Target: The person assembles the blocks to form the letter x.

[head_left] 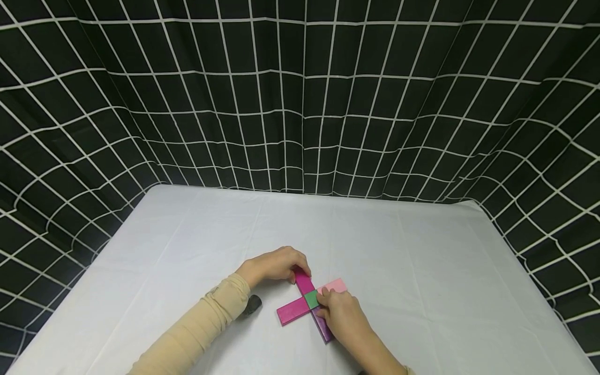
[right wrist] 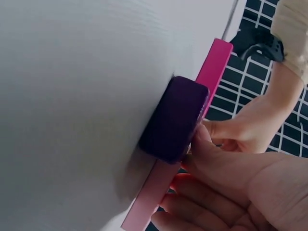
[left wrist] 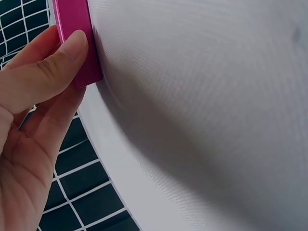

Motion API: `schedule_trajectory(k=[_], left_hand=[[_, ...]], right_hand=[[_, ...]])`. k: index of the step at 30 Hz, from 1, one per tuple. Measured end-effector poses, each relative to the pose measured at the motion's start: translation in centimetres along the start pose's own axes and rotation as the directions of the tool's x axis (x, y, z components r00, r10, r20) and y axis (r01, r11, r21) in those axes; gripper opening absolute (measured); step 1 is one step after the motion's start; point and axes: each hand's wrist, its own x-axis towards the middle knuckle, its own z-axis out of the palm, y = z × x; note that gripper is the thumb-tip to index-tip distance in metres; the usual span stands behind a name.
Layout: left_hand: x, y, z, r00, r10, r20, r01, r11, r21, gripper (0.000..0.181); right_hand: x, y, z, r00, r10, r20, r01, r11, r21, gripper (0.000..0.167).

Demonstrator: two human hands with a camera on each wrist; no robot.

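Flat coloured blocks form a cross on the white table. A green square block [head_left: 311, 299] sits at its centre. One magenta block [head_left: 304, 282] runs away from me, another magenta block [head_left: 291, 311] goes left, a pale pink block [head_left: 335, 285] right and a purple block [head_left: 322, 327] towards me. My left hand [head_left: 280, 264] pinches the outer end of the far magenta block, with the thumb [left wrist: 74, 45] on its face. My right hand [head_left: 345, 315] grips the purple block near its inner end, fingertips beside the green square. Their exact contact is partly hidden.
The cross lies near the front of the white table [head_left: 197, 234]. Black curtains [head_left: 300, 94] with a white grid stand behind and on both sides. A dark object [head_left: 253, 304] shows beside the left sleeve [head_left: 201, 323].
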Motion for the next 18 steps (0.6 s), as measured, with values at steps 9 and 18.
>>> schedule_trajectory(k=[9, 18], left_hand=[[-0.07, -0.06, 0.05, 0.998, -0.061, 0.026, 0.061, 0.998, 0.002, 0.039], [-0.87, 0.32, 0.02, 0.995, -0.098, 0.016, 0.098, 0.995, -0.001, 0.044]], right_hand=[[0.40, -0.08, -0.10, 1.000, 0.021, 0.001, -0.021, 0.999, 0.038, 0.032], [-0.09, 0.61, -0.40, 1.000, 0.011, -0.019, -0.008, 0.990, 0.139, 0.029]])
